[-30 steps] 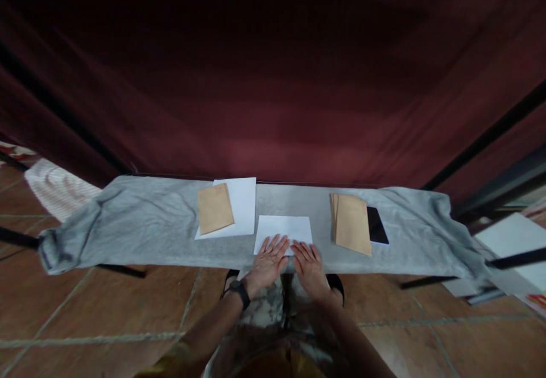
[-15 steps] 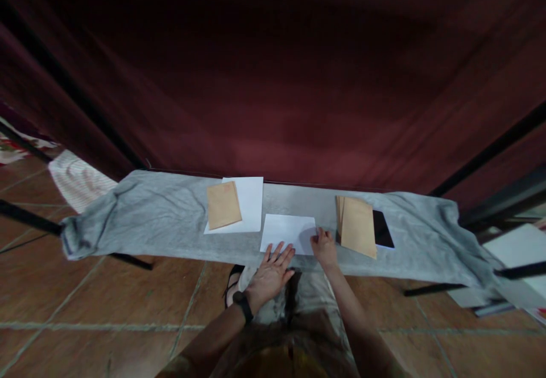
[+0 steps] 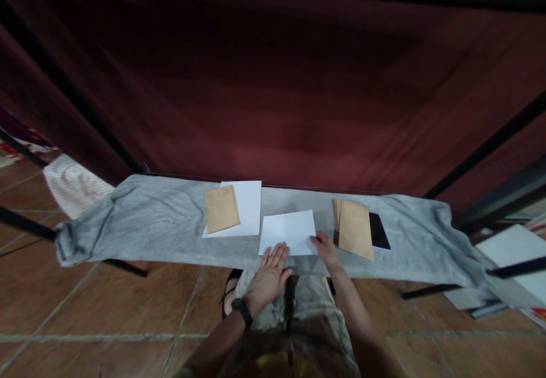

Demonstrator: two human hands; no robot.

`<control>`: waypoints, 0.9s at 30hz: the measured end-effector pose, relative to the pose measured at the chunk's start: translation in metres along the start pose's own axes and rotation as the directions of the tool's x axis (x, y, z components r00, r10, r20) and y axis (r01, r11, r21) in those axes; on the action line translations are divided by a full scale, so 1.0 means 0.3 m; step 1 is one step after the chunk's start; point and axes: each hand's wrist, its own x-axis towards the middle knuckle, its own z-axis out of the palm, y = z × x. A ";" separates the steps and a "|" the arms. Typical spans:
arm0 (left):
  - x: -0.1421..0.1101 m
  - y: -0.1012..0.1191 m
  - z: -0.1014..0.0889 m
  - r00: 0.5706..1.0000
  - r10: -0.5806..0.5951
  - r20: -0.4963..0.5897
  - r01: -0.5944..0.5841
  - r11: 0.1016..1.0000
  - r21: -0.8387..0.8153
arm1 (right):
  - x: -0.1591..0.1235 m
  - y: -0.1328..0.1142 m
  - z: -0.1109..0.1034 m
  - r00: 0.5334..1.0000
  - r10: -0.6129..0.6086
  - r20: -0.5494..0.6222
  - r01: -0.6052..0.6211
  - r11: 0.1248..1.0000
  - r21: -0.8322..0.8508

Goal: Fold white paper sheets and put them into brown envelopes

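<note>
A white sheet of paper (image 3: 288, 230), apparently folded, lies in front of me on the grey cloth. My left hand (image 3: 269, 273), with a dark watch on the wrist, rests flat with its fingers stretched over the paper's near left edge. At the paper's right edge my right hand (image 3: 326, 248) pinches it between thumb and fingers, and that side looks slightly raised. Just right of this hand lies a stack of brown envelopes (image 3: 355, 229). To the left, more brown envelopes (image 3: 222, 209) lie on flat white paper (image 3: 251, 207).
A dark phone or tablet (image 3: 379, 231) lies partly under the right stack. The grey cloth (image 3: 162, 219) covers a narrow table against a dark red fabric panel (image 3: 273, 111). Black metal bars (image 3: 488, 145) frame both sides. White sheets (image 3: 518, 253) stand low at the right.
My right hand has moved from lying flat on the paper's near edge to its right edge and closed on it. That side has risen slightly. My left hand still presses the near edge.
</note>
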 end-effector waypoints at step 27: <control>0.162 -0.082 -0.081 0.634 -0.690 0.350 0.278 -0.219 -0.935 | -0.254 -0.059 0.003 0.868 -0.375 0.327 0.471 0.828 -0.302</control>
